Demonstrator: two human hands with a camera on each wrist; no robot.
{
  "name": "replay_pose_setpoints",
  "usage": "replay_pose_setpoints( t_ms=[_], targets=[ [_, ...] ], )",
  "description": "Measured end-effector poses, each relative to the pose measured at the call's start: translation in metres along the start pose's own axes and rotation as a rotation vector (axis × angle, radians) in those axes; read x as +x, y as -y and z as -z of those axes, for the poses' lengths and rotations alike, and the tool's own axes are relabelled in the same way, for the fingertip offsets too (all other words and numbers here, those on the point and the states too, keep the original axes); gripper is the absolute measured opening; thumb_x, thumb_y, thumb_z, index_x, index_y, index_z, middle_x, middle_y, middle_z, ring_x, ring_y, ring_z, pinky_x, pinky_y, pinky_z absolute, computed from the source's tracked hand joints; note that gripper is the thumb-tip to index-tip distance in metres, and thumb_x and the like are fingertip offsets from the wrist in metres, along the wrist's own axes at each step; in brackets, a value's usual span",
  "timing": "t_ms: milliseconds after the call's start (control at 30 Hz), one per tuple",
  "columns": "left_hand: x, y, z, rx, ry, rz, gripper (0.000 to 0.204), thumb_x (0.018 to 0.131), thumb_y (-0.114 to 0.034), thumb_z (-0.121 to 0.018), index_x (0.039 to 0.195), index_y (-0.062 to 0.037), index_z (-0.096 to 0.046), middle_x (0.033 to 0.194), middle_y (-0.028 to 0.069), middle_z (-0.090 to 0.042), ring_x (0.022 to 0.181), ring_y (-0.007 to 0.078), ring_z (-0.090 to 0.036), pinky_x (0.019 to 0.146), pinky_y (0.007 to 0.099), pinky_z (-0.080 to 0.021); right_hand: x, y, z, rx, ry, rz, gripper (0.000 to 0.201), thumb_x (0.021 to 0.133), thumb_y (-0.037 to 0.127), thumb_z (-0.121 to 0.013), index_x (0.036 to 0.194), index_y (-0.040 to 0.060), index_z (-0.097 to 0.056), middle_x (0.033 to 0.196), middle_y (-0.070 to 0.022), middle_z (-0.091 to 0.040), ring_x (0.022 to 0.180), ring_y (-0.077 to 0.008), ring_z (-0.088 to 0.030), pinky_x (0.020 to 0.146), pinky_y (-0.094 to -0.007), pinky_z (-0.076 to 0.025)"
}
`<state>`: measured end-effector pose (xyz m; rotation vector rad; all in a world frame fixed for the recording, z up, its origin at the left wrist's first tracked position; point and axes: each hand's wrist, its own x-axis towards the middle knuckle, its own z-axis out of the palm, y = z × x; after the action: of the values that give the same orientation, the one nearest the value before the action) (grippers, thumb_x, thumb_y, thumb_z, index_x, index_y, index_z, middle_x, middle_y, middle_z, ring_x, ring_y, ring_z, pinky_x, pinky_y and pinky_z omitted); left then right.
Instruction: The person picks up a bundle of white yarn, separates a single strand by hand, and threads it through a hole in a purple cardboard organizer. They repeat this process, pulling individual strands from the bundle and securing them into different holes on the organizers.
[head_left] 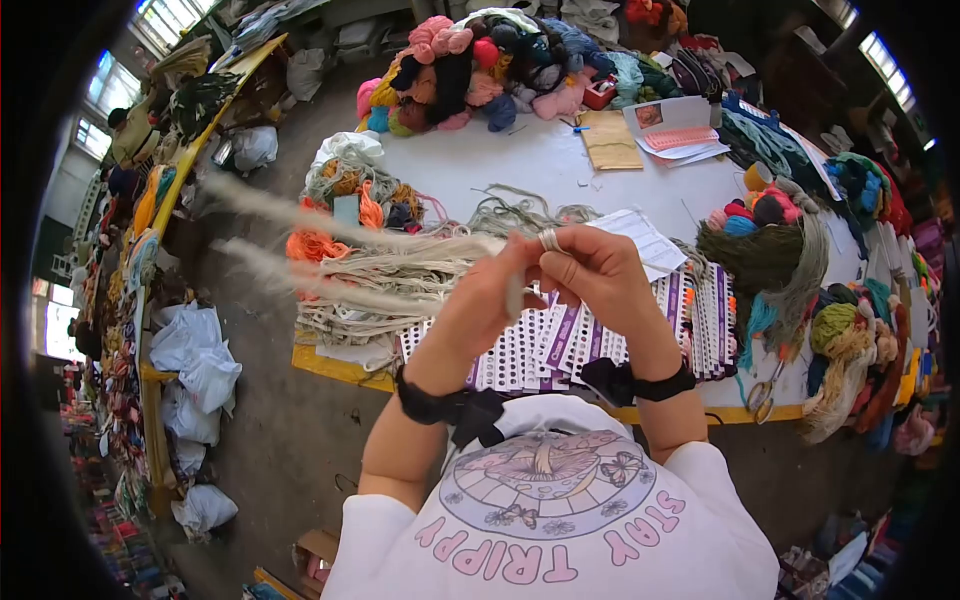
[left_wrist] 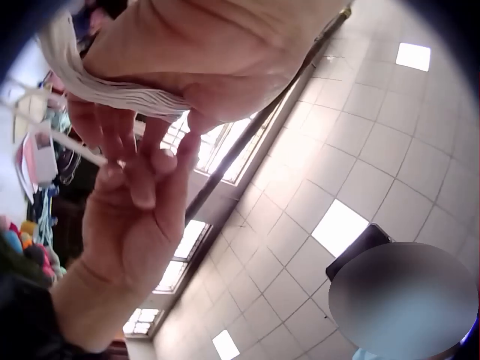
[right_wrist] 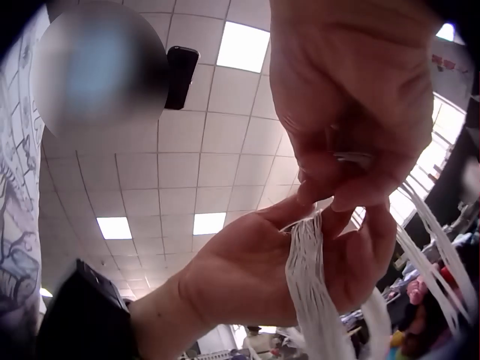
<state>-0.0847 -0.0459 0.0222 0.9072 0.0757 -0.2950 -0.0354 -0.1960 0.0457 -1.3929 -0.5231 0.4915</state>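
Observation:
Both hands meet at chest height above the table's front part, with a bundle of off-white yarn between them. Its loose strands stream out to the left, blurred in the head view. My left hand holds the bundle, which runs across the palm in the right wrist view. With thumb and fingers my right hand pinches a small loop of the yarn close to the left fingertips. In the left wrist view the right hand faces the left palm, its fingertips partly overlapping.
Below the hands lie off-white skeins and cards of small round pieces. Orange yarn sits at the left. Piled coloured yarn fills the table's back; more skeins and scissors are at the right. Printed sheets lie behind.

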Motion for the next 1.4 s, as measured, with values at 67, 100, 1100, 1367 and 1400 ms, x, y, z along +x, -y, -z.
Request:
replay_pose_setpoints(
  t_ms=[67, 100, 1100, 1367, 1400],
  targets=[
    [0.011, 0.012, -0.008, -0.145, 0.126, -0.015, 0.043, 0.091, -0.036, -0.034, 0.112, -0.0014, -0.047, 0.092, 0.0039, -0.055, 0.088, 0.0133, -0.052, 0.071, 0.0276, -0.043, -0.010, -0.008, -0.001, -0.001, -0.101, 0.029, 0.016, 0.082, 0.007, -0.054, 0.094, -0.0026, -0.058, 0.066, -0.0009, -0.056, 0.060, -0.0044, -0.053, 0.048, -0.0163, -0.040],
    [0.012, 0.015, -0.014, -0.156, 0.080, -0.012, 0.042, 0.091, -0.036, -0.034, 0.111, -0.0012, -0.047, 0.093, 0.0043, -0.056, 0.087, 0.0135, -0.053, 0.073, 0.0275, -0.042, -0.015, -0.009, 0.001, 0.044, -0.101, -0.034, 0.017, 0.082, 0.007, -0.054, 0.094, -0.0034, -0.057, 0.067, -0.0015, -0.057, 0.063, -0.0060, -0.055, 0.050, -0.0173, -0.042],
    [0.010, 0.019, -0.025, -0.056, -0.121, -0.196, 0.036, 0.087, -0.028, -0.046, 0.094, 0.0058, -0.056, 0.088, 0.0138, -0.059, 0.068, 0.0161, -0.058, 0.052, 0.0264, -0.049, -0.030, -0.038, -0.001, 0.232, -0.235, 0.063, 0.021, 0.082, 0.012, -0.055, 0.095, -0.0038, -0.058, 0.073, -0.0090, -0.063, 0.055, -0.0069, -0.054, 0.048, -0.0171, -0.043],
    [0.015, 0.005, 0.001, 0.241, -0.111, -0.204, 0.048, 0.090, -0.037, -0.033, 0.102, 0.0054, -0.053, 0.100, 0.0158, -0.057, 0.084, 0.0167, -0.056, 0.070, 0.0267, -0.047, -0.029, -0.050, 0.020, 0.048, -0.289, -0.053, 0.011, 0.081, 0.010, -0.055, 0.085, 0.0001, -0.058, 0.069, -0.0024, -0.059, 0.056, -0.0064, -0.052, 0.049, -0.0188, -0.044],
    [0.013, -0.005, 0.017, 0.345, -0.112, -0.231, 0.048, 0.090, -0.037, -0.033, 0.103, 0.0048, -0.052, 0.101, 0.0153, -0.057, 0.084, 0.0161, -0.056, 0.070, 0.0262, -0.047, -0.035, -0.056, 0.044, -0.058, -0.364, -0.070, 0.008, 0.080, 0.008, -0.054, 0.083, 0.0015, -0.058, 0.069, -0.0011, -0.058, 0.056, -0.0074, -0.052, 0.049, -0.0196, -0.044]
  ],
)
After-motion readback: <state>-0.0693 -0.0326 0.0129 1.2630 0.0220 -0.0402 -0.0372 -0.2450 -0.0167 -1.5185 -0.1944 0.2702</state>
